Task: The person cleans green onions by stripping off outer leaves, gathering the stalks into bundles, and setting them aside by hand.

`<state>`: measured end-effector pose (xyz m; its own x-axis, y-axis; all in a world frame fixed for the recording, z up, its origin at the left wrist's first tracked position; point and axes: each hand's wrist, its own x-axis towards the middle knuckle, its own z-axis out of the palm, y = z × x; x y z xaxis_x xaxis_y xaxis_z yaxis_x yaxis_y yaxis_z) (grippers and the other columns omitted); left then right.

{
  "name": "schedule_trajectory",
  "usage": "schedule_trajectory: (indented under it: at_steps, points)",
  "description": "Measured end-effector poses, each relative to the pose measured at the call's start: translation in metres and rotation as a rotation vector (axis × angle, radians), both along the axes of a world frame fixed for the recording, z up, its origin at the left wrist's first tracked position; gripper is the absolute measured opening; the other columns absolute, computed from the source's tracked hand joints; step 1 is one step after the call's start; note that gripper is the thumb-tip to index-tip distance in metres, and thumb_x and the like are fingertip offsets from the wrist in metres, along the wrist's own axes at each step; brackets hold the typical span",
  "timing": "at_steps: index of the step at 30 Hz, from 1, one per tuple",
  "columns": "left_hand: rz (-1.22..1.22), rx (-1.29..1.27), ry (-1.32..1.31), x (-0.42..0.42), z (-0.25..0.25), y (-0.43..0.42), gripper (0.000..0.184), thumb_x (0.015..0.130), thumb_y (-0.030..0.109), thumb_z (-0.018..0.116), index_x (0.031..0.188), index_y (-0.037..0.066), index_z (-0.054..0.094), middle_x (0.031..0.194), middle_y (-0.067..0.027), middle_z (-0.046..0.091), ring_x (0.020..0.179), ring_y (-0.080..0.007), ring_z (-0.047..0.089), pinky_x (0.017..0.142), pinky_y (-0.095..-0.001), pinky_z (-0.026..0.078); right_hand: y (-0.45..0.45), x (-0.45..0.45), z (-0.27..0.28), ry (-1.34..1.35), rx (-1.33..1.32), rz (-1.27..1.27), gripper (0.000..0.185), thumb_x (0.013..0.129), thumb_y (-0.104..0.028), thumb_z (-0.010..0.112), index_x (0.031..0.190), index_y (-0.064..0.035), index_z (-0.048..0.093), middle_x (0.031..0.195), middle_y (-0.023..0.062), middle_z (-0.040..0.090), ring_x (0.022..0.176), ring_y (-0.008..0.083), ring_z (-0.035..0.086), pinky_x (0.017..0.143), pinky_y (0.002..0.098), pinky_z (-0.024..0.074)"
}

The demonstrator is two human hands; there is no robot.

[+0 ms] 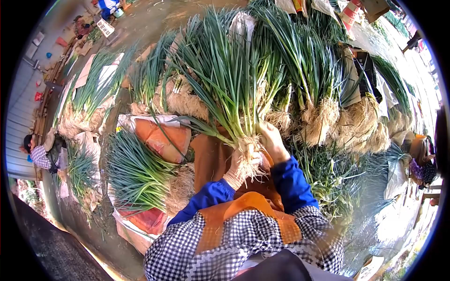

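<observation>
Green onion bunch (237, 112) sat between the left hand (236, 164) and right hand (272, 140), roots (247, 172) down, leaves (220, 70) fanning up and away, the left's fingers curled round the root end, the right up against the stems (242, 127), though I couldn't really tell if it was pinching

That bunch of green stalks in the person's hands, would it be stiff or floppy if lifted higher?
The bunch probably flops toward the top, since its long, narrow leaves splay and some bend over. The pale stems look stiffer, standing fairly straight above the roots. Those roots, thin and stringy, might snag or tangle.
</observation>
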<state>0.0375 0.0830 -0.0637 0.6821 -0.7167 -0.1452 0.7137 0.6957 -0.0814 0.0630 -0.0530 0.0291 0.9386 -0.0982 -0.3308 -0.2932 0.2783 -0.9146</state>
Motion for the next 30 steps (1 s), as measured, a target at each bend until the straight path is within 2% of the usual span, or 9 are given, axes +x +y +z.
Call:
schedule_trajectory:
  at_steps: [3,5,7,9,12,15,21,25,30]
  points:
    - [-0.041,0.008,-0.075,0.006,-0.005,0.005,0.038,0.085,0.032,0.056,0.107,0.001,0.053,0.081,-0.0110,0.054,0.068,-0.0177,0.052,0.054,-0.0274,0.046,-0.054,-0.066,-0.043,-0.084,-0.270,0.241,0.025,0.085,-0.023,0.057,0.065,-0.0077,0.055,0.057,-0.0043,0.045,0.052,0.0071,0.045,0.048,0.0220,0.0360]
    - [0.036,0.040,-0.022,0.005,-0.011,0.003,0.034,0.085,0.030,0.056,0.103,0.001,0.053,0.080,-0.0089,0.053,0.063,-0.0171,0.051,0.053,-0.0274,0.045,-0.121,-0.103,-0.049,-0.211,0.127,0.407,0.028,0.084,-0.025,0.060,0.063,-0.0072,0.057,0.057,-0.0025,0.050,0.050,0.0068,0.046,0.046,0.0223,0.0371]
    - [0.016,0.055,-0.019,0.008,-0.003,-0.001,0.030,0.086,0.026,0.055,0.100,0.000,0.053,0.079,-0.0076,0.053,0.061,-0.0166,0.050,0.051,-0.0271,0.045,-0.119,-0.101,-0.002,0.297,-0.789,0.210,0.025,0.086,-0.023,0.060,0.067,-0.0067,0.058,0.063,0.0020,0.055,0.055,0.0085,0.051,0.049,0.0217,0.0424]
    - [-0.001,0.132,-0.032,0.007,0.003,-0.002,0.021,0.090,0.016,0.051,0.102,0.000,0.055,0.081,-0.0070,0.059,0.061,-0.0161,0.056,0.053,-0.0262,0.048,-0.119,-0.081,-0.029,0.100,-1.097,0.083,0.028,0.090,-0.028,0.056,0.095,-0.0014,0.061,0.087,0.0108,0.065,0.074,0.0186,0.062,0.068,0.0326,0.0526]
    - [-0.010,0.043,-0.074,0.007,0.012,-0.003,0.025,0.089,0.016,0.051,0.106,-0.002,0.054,0.089,-0.0102,0.061,0.063,-0.0163,0.057,0.055,-0.0264,0.049,-0.064,-0.024,-0.014,-0.520,-1.031,0.084,0.036,0.087,-0.026,0.059,0.114,-0.0020,0.055,0.109,0.0151,0.060,0.095,0.0250,0.060,0.082,0.0336,0.0485]
    - [0.044,0.118,-0.133,0.006,0.010,-0.002,0.028,0.090,0.019,0.050,0.109,-0.001,0.052,0.091,-0.0110,0.060,0.064,-0.0159,0.057,0.057,-0.0274,0.050,-0.028,-0.002,-0.030,-0.328,-0.494,0.336,0.020,0.088,-0.025,0.056,0.099,-0.0080,0.058,0.088,0.0091,0.059,0.076,0.0242,0.060,0.064,0.0359,0.0496]
    - [0.088,-0.004,-0.169,0.008,0.025,-0.001,0.034,0.090,0.026,0.049,0.113,0.000,0.051,0.090,-0.0111,0.059,0.077,-0.0199,0.059,0.065,-0.0300,0.050,-0.058,-0.060,-0.034,-0.643,-0.882,0.779,0.018,0.086,-0.023,0.056,0.076,-0.0084,0.058,0.066,0.0098,0.059,0.058,0.0250,0.059,0.051,0.0372,0.0473]
    - [0.037,-0.009,-0.087,0.012,0.009,-0.001,0.033,0.089,0.017,0.049,0.116,-0.002,0.051,0.105,-0.0155,0.059,0.090,-0.0231,0.062,0.078,-0.0322,0.054,-0.119,-0.097,-0.048,0.189,-1.596,1.084,0.030,0.088,-0.038,0.051,0.090,-0.0114,0.065,0.080,0.0117,0.064,0.075,0.0278,0.064,0.068,0.0402,0.0508]
    - [0.077,0.459,-0.050,0.007,0.000,-0.006,0.033,0.088,0.015,0.048,0.114,-0.004,0.053,0.092,-0.0093,0.062,0.077,-0.0171,0.062,0.070,-0.0277,0.053,-0.062,-0.043,-0.004,-0.113,-0.889,0.091,0.025,0.088,-0.028,0.055,0.094,-0.0049,0.064,0.077,0.0108,0.065,0.065,0.0227,0.062,0.064,0.0321,0.0501]
